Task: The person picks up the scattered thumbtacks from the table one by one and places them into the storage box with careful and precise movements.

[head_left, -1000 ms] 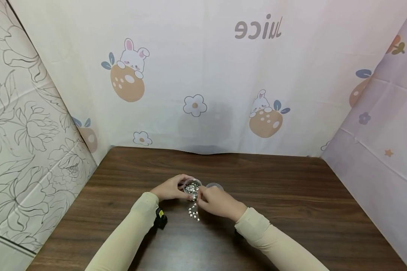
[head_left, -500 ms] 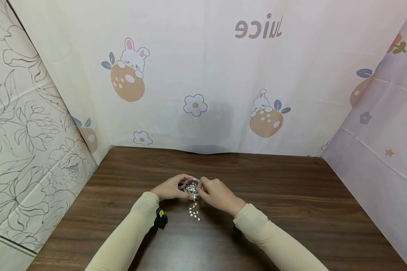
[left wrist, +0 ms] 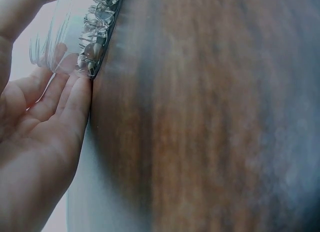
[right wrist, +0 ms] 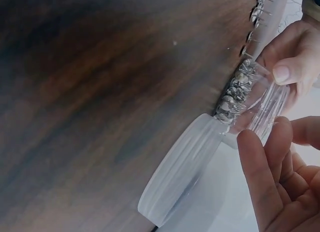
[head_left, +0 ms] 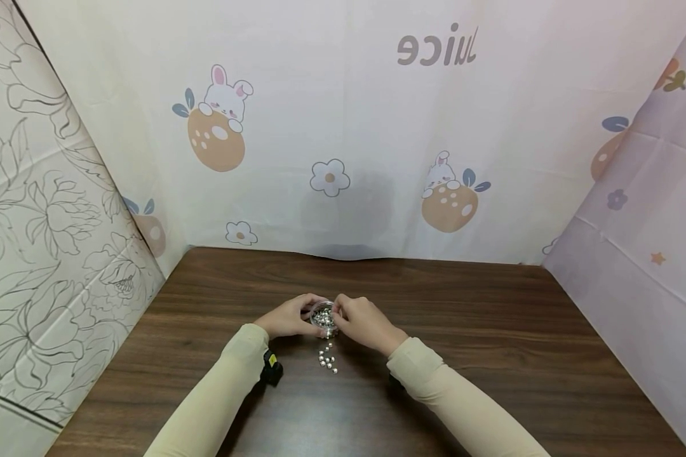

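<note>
My left hand [head_left: 288, 317] grips a small clear jar [head_left: 322, 328] with a threaded neck, fingers and thumb round its sides. Silver thumbtacks [left wrist: 95, 42] fill the bottom of the jar. Bent fingers and thumb of my right hand [head_left: 366, 320] meet at the jar's mouth on its right side; in the right wrist view they overlap the threads. I cannot tell whether a thumbtack is between those fingertips. Several loose thumbtacks [head_left: 327, 359] lie in front of the jar, some with points up in the right wrist view.
A clear screw lid [right wrist: 180, 167] lies on the table beside the jar; my right hand hides it in the head view. The dark wooden table [head_left: 463, 304] ends at a printed cloth [head_left: 274, 209] behind, with more cloth at both sides.
My right hand has moved slightly up and left, from beside the jar's front edge to its mouth, and now covers the lid in the head view. The left hand and jar stay put.
</note>
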Available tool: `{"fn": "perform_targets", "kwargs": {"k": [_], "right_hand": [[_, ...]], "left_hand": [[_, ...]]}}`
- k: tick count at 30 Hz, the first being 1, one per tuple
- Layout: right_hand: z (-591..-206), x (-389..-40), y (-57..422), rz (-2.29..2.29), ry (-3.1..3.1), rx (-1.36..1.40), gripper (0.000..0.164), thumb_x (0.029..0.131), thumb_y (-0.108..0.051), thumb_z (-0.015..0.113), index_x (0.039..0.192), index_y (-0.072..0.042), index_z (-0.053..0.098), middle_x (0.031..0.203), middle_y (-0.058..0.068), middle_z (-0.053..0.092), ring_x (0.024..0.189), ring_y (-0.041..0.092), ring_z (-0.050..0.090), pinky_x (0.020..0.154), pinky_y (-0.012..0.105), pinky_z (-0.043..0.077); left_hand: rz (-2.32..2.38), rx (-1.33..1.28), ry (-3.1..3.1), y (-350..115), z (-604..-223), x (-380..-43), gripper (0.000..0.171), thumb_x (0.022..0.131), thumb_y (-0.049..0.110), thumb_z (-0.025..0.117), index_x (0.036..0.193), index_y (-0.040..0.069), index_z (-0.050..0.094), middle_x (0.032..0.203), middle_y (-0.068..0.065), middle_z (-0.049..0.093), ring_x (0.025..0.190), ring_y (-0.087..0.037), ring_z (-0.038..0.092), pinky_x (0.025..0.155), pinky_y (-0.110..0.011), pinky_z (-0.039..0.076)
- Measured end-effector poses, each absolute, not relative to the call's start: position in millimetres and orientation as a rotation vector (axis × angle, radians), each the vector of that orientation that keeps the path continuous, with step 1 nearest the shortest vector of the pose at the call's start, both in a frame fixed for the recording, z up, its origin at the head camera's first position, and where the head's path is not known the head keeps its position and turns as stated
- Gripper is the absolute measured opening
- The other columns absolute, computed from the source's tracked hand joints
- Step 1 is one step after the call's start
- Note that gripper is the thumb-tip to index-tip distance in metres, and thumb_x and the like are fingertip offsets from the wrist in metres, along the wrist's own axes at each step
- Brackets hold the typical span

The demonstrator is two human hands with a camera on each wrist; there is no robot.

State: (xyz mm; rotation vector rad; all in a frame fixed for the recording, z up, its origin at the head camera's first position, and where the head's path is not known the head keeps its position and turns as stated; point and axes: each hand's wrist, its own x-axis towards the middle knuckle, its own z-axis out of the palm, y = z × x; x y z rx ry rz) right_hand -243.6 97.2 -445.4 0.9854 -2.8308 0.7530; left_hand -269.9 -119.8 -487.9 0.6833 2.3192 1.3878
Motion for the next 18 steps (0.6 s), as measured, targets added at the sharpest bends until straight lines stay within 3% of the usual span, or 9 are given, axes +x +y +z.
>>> {"fn": "perform_targets", "kwargs": {"k": [9, 18], "right_hand": [[-444.4, -239.0, 99.1, 0.772, -2.882, 0.99, 0.01, 0.095, -0.02, 0.052, 0.099, -0.014, 0.058, 0.058, -0.006, 0.053, 0.042, 0.004, 0.039, 0.04, 0.019, 0.035], [-443.0, -224.9, 105.2, 0.792, -2.892, 1.132, 0.004, 0.09, -0.017, 0.056, 0.094, -0.015, 0.058, 0.062, -0.009, 0.056, 0.049, 0.002, 0.045, 0.044, 0.02, 0.042]], "left_hand": [[1.398, 0.663, 2.316, -119.2, -486.4, -268.9, 0.066, 0.075, 0.026, 0.079, 0.132, 0.022, 0.045, 0.133, 0.0, 0.046, 0.117, -0.014, 0.046, 0.103, -0.045, 0.039], [1.437, 0.704, 2.263, -117.3, -461.6, -254.2, 0.066, 0.078, 0.018, 0.076, 0.134, 0.009, 0.044, 0.132, -0.013, 0.047, 0.118, -0.024, 0.046, 0.104, -0.048, 0.039]]}}
